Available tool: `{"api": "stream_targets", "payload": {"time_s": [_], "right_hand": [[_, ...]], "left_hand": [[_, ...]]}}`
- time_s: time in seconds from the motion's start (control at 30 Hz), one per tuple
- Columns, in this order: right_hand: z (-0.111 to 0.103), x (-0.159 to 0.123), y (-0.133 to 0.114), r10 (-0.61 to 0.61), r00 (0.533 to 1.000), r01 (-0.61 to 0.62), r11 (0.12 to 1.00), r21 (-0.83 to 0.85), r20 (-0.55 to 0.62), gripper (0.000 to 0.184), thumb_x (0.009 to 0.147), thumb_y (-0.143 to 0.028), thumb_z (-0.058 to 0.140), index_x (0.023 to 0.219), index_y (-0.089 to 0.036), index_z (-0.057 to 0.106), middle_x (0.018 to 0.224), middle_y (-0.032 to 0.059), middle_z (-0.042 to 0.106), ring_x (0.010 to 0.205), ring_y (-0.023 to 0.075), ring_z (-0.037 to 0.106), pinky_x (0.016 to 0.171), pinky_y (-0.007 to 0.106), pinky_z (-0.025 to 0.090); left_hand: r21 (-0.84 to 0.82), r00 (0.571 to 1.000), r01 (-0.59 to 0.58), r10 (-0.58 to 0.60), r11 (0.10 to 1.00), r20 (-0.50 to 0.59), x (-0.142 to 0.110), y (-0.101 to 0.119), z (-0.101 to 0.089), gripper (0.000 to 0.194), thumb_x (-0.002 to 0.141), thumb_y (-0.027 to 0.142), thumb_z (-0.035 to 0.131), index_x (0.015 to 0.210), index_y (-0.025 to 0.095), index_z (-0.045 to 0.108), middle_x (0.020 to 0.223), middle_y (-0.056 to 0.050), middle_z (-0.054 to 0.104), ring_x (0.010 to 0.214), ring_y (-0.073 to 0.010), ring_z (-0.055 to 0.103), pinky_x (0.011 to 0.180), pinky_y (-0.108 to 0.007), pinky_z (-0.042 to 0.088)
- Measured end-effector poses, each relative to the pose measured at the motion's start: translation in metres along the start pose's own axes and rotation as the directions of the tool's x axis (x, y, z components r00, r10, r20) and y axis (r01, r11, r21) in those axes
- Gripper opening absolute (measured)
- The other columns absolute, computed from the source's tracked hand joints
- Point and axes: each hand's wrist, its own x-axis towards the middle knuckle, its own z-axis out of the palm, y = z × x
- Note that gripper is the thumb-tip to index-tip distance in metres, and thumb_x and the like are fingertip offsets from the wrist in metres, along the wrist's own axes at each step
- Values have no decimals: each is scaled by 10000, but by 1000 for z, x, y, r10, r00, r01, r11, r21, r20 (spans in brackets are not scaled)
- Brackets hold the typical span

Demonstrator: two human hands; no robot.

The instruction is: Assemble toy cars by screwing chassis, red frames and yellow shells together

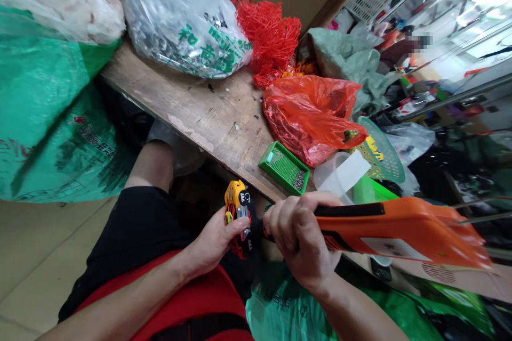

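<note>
My left hand (pixel 216 237) is closed around a small yellow and black toy car (pixel 237 197), with red and clear parts showing by the thumb. In my right hand (pixel 304 240) is an orange electric screwdriver (pixel 384 232), gripped with the fingers wrapped round its front end. Its narrow tip points left toward the toy, but whether they touch I cannot tell. Just beyond both hands, a green perforated tray (pixel 284 168) sits near the bench edge, with small metal screws (pixel 300 180) heaped at its near end.
On the wooden bench (pixel 208 101) lie a clear bag of dark parts (pixel 180 16), red netting (pixel 270 32) and a red plastic bag (pixel 312 112). A clear cup (pixel 332 173) and a green basket (pixel 386 154) with yellow pieces stand right. Large green bags (pixel 52 101) fill the left.
</note>
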Motion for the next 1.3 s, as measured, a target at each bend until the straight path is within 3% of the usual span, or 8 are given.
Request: {"api": "stream_targets", "payload": {"time_s": [0.2,0.4,0.6,0.83,0.93,1.07,1.17,1.3], "right_hand": [[1,1,3,37,999,-37,999,9,-11,239,998,-284,583,799,-246,456,506,-120,412,395,76,394,454,216,422],[3,2,-2,13,999,-12,999,31,-34,116,999,-254,595,911,-254,519,510,-130,429,395,71,394,468,211,431],[7,1,-3,62,997,-60,997,54,-37,242,997,-273,606,802,-238,467,494,-124,420,398,68,388,464,208,418],[7,27,-27,92,995,-87,991,98,-46,204,944,-360,681,880,-250,521,468,-144,377,357,63,325,442,205,406],[5,49,-39,19,997,-19,1000,8,-68,238,891,-393,737,917,-251,548,507,-131,396,389,66,357,459,212,416],[-6,81,-35,-108,987,81,973,-216,-119,195,902,-375,714,965,-248,580,589,-98,472,483,90,488,548,252,491],[-19,105,-28,-218,969,142,872,-469,-112,208,910,-395,703,1023,-242,621,765,-30,632,668,136,650,700,325,568],[-31,127,-28,-266,961,153,743,-651,-78,306,891,-458,707,1099,-244,643,945,32,701,860,197,707,831,417,598]], "left_hand": [[26,999,-37,37,999,-16,-1,-3,-1,461,785,504,799,1028,159,613,891,-22,614,836,-179,550,771,-312,442],[46,998,-56,54,997,31,-1,-1,-1,478,798,514,782,1064,157,608,921,-33,613,886,-200,561,803,-328,449],[84,993,-111,107,990,41,-2,-4,-4,444,840,482,755,1095,161,585,969,-32,618,889,-186,551,833,-334,459],[154,982,-140,117,978,151,-4,22,4,454,833,470,768,1101,152,587,944,-18,617,855,-149,536,795,-274,461],[178,986,-147,129,973,110,-6,30,10,441,808,487,786,1026,157,590,846,17,592,753,-113,504,702,-231,445],[172,994,-109,110,979,8,-9,28,10,508,759,537,802,1002,158,566,794,32,585,700,-104,504,655,-226,448],[272,987,-99,129,957,-95,-12,27,8,554,725,519,820,1042,143,564,851,0,632,756,-134,562,697,-255,482],[420,966,-48,149,906,-210,-13,33,10,530,757,435,782,1138,145,555,964,-49,692,848,-187,639,771,-313,524]]}}
